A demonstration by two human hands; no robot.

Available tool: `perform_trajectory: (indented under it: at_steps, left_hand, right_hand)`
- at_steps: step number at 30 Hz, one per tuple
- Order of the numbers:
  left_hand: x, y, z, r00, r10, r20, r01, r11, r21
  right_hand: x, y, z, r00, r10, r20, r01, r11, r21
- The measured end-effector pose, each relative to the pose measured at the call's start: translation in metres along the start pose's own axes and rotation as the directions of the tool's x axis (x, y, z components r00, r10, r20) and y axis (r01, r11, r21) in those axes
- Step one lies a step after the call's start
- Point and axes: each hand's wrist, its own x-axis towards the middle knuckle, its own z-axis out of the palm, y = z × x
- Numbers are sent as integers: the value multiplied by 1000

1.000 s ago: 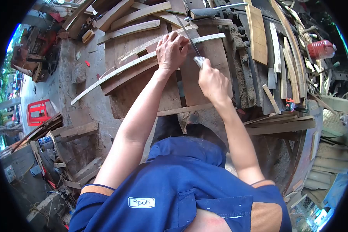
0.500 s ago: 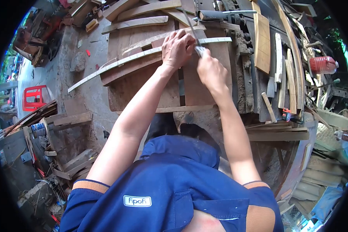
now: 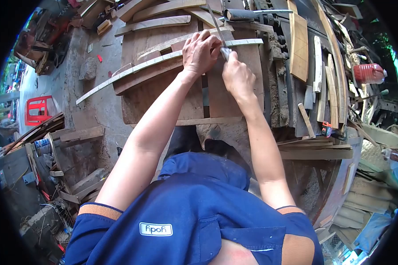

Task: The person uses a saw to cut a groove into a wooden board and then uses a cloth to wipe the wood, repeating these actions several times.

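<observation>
A long, pale, slightly curved wooden strip with evenly spaced cross marks lies across the boards of the workbench. My left hand is closed over the strip right of its middle, pressing it down. Just to the right, my right hand grips the light handle of what looks like a narrow hand saw. Its thin dark blade points away from me and crosses the strip beside my left fingertips. Where blade and wood meet is too small to make out. A darker curved board lies beneath the strip.
Curved wooden pieces lie at the bench's far side. To the right are a wide curved board, thin offcuts, a tape measure and a bottle of red liquid. A red plastic stool is on the floor at left.
My right hand and the saw have shifted slightly away from me and to the left. My left hand keeps its hold on the strip. The whole view has moved a little.
</observation>
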Motion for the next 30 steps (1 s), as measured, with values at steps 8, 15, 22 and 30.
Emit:
perform_trajectory:
  at_steps: [8,15,22,30]
  left_hand:
    - [5,-3,3,1000,7,-14,-7,1000,1]
    - [3,-1,0,1000,-4,-5,4,1000,13]
    - [3,-1,1,1000,19,-19,-19,1000,25]
    - [5,0,0,999,21,-34,-20,999,28]
  right_hand:
    - [15,0,0,1000,-7,21,7,1000,12]
    - [-30,6,-15,996,21,91,-17,999,-43]
    - [12,-3,0,1000,4,10,-3,1000,-6]
    - [20,-4,-7,995,35,92,-34,999,-14]
